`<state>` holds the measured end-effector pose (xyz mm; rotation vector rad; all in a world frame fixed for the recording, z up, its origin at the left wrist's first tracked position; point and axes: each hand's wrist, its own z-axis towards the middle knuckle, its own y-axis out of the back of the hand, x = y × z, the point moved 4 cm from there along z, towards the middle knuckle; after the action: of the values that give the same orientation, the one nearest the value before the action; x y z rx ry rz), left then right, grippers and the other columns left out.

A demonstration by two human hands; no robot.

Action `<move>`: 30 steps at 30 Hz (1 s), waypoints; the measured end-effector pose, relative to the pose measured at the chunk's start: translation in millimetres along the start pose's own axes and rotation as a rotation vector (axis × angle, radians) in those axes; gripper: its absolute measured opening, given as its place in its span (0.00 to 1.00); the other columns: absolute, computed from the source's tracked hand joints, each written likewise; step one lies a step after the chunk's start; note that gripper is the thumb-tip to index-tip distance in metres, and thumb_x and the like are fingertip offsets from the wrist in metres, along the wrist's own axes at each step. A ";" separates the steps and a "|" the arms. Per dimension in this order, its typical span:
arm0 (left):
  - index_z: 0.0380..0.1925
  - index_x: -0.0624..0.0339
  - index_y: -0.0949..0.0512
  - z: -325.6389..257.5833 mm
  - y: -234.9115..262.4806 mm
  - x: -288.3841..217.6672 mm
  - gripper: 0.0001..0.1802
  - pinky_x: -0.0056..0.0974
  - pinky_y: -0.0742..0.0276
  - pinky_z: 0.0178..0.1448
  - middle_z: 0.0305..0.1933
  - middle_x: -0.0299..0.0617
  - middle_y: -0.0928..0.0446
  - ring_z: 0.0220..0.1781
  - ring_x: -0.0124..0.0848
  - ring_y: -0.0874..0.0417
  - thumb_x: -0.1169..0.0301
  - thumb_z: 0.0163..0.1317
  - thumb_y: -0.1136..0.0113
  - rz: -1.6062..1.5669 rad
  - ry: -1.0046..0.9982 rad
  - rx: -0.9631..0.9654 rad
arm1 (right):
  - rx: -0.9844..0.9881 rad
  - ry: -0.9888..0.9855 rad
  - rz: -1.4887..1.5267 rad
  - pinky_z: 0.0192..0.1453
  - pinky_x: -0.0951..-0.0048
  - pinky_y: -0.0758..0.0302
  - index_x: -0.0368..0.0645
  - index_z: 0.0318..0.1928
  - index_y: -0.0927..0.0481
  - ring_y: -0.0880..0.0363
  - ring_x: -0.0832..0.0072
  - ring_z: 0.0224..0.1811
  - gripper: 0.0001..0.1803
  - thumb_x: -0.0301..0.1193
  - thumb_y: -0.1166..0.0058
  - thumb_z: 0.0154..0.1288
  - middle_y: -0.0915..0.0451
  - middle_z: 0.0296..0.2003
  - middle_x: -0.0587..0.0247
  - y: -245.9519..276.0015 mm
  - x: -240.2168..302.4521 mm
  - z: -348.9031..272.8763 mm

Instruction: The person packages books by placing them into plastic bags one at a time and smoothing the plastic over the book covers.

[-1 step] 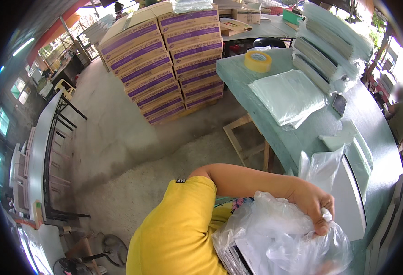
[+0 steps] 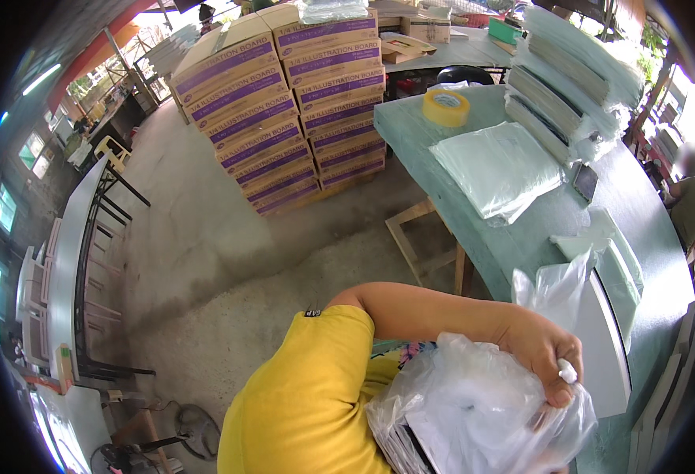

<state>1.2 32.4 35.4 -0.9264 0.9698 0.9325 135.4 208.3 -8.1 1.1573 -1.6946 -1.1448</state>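
Note:
My left hand [image 2: 549,359] is closed on the upper edge of a clear plastic bag [image 2: 482,395], its arm reaching across from a yellow sleeve. A small white wad [image 2: 568,371] sticks out by the thumb and forefinger. White flat sheets or boards with a dark edge show inside the bag at its lower left. Of my right hand only a trace of skin tone shows, through the plastic and at the lower edge; its fingers are hidden. Just beyond the bag, a white board [image 2: 604,347] and another loose plastic bag [image 2: 557,292] lie on the greenish table [image 2: 474,213].
Farther along the table are a flat stack of clear plastic bags [image 2: 497,170], a yellow tape roll [image 2: 446,108], a phone-like dark object [image 2: 585,182] and a tall pile of wrapped boards [image 2: 561,87]. Stacked cartons [image 2: 276,103] stand on the floor. A person [image 2: 689,201] sits at far right.
My left hand has shifted slightly to the right with the bag's edge. The plastic has been drawn flatter, and the blurred skin under it at the bottom has moved mostly out of sight.

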 end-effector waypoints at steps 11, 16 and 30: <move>0.26 0.54 0.20 -17.8 1.5 91.9 0.08 0.41 0.26 0.36 0.32 0.42 0.22 0.35 0.37 0.21 0.68 0.42 0.42 1.812 0.795 0.291 | 0.051 0.196 -0.508 0.39 0.61 0.30 0.41 0.33 0.28 0.26 0.59 0.40 0.19 0.44 0.48 0.51 0.25 0.38 0.54 -73.7 -35.2 -30.5; 0.26 0.54 0.21 -60.4 25.7 124.2 0.08 0.37 0.28 0.38 0.34 0.41 0.23 0.38 0.34 0.23 0.63 0.48 0.43 1.510 0.904 0.373 | 0.398 0.392 -0.021 0.35 0.63 0.29 0.41 0.25 0.23 0.24 0.59 0.30 0.09 0.31 0.45 0.39 0.23 0.25 0.52 17.4 60.0 -15.3; 0.56 0.40 0.37 -29.1 78.9 -8.0 0.46 0.35 0.26 0.33 0.42 0.38 0.34 0.35 0.34 0.27 0.86 0.30 0.45 1.607 0.032 -0.966 | -1.139 -0.107 0.256 0.40 0.76 0.31 0.44 0.48 0.27 0.33 0.66 0.47 0.38 0.08 0.67 0.29 0.35 0.50 0.57 41.7 -26.6 -14.5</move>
<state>-81.5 28.4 18.4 -0.7703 1.2355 2.9189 145.7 237.7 33.1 0.1588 -0.9022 -1.6513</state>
